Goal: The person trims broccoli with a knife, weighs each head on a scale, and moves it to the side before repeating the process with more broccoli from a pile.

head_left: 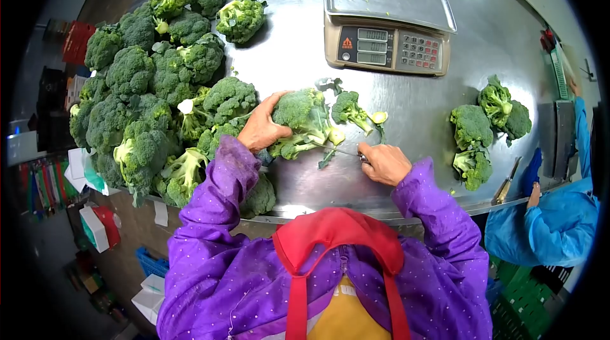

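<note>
Broccoli head (pixel 297 111) lies near the middle of the metal counter (pixel 406 111), between the person's two bare hands. The left forearm, in a purple dotted sleeve (pixel 222 178), reaches forward and slightly inward; its hand (pixel 262 127) grasps the head's left side, thumb nearer the body and fingers farther forward. The right forearm angles forward and to the left, and the right hand (pixel 386 163) is closed around the handle of a small knife (pixel 346 151), back of the hand upward. The blade points left and slightly forward, its tip among the lower florets beside the stem. On the digital scale (pixel 389 22) beyond, an orange logo sits left of three stacked displays; its small lettering and the exact readings cannot be made out, and the number keys are only partly legible. The held head's crown faces left and forward, its pale cut stem right and toward the body, so the long axis runs diagonally. Just right of it lies a loose floret piece (pixel 349 108), stalk toward the lower right. A large broccoli pile (pixel 136 79) covers the counter's left side; a smaller broccoli group (pixel 489 121) rests at right, near a second knife (pixel 506 182) and a blue-sleeved co-worker (pixel 546 229).
</note>
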Demonstrator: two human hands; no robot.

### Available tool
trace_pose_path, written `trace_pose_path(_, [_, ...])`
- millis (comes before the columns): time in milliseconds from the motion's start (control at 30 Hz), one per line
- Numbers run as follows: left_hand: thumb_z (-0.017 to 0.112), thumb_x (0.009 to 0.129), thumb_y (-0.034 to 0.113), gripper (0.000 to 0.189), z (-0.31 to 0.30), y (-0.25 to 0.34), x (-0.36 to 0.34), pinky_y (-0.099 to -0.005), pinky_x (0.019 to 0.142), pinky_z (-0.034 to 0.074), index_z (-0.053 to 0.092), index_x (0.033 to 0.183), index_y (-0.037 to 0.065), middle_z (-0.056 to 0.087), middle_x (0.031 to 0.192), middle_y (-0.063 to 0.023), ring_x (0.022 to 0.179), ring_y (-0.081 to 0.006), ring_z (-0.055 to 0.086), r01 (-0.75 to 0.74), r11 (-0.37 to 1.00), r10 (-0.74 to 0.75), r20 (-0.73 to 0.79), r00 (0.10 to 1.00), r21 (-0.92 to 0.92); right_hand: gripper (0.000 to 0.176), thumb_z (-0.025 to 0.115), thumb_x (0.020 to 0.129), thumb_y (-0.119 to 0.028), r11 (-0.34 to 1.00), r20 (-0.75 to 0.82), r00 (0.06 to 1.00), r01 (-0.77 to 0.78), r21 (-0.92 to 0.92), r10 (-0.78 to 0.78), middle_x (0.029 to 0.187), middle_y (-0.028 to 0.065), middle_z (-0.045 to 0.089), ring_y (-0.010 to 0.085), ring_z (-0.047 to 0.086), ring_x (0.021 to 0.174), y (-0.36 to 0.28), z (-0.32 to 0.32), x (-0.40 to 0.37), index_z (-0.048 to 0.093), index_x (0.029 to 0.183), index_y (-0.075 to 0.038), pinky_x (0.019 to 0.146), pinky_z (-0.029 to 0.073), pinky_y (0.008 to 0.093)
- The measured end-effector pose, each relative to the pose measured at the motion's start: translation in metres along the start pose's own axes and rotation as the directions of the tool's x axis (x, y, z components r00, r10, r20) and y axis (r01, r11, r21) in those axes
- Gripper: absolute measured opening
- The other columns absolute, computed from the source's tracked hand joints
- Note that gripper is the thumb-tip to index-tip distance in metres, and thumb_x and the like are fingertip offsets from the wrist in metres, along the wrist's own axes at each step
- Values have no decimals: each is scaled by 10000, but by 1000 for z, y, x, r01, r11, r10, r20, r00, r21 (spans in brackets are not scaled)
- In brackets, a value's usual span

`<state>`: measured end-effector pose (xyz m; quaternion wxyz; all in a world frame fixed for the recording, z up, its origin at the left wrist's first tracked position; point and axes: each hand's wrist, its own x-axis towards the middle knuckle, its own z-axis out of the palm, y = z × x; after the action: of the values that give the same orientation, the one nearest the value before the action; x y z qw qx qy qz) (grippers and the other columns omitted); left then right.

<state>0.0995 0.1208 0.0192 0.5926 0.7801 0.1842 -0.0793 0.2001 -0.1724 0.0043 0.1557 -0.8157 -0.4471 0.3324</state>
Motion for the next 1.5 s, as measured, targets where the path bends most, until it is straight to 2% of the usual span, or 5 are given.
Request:
trace_pose_path(333, [573,653,-103,765,-27,-17,1,-312,790,538,412,1392,15,642,1030,-124,881,-212,633,204,838,-291,-98,952,-506,258,588,814,-166,981,10,986,-165,99,164,779,245,631,464,609,794,24,24,-42,492,1021,-47,681,457,562])
trace_pose_path(567, [543,658,-67,603,-8,-17,-14,-363,849,551,516,1259,-18,647,1107,-129,949,-252,656,136,657,-203,-1,979,-742,168,640,896,-132,451,-107,899,-106,886,424,640,-49,495,29,432,555,10,16,-39,580,1016,-29,466,346,225])
trace_pose_path(867, [569,679,-80,437,-11,-43,-9,-378,857,558,609,1113,-106,687,1028,-182,920,-278,682,204,558,-174,127,977,-805,461,688,864,-73,308,-312,918,232,922,243,720,-72,462,20,434,575,-59,-36,-17,545,1303,-77,493,363,194])
trace_pose_path(1000, [585,692,-64,441,-1,-31,-14,-395,885,550,598,1126,-136,665,1094,-217,975,-299,672,213,388,-59,207,977,-897,483,679,852,-60,457,-351,926,254,853,141,769,-45,488,38,462,607,-69,-39,-6,539,1312,-90,521,400,216])
trace_pose_path(1500, [514,660,-79,649,-41,-33,47,-456,938,526,473,1305,-27,605,1188,-175,1061,-331,621,-304,376,108,-284,953,-875,194,612,889,-34,215,-170,794,51,975,583,666,-4,544,56,483,449,-15,3,-45,598,1079,3,389,350,211])
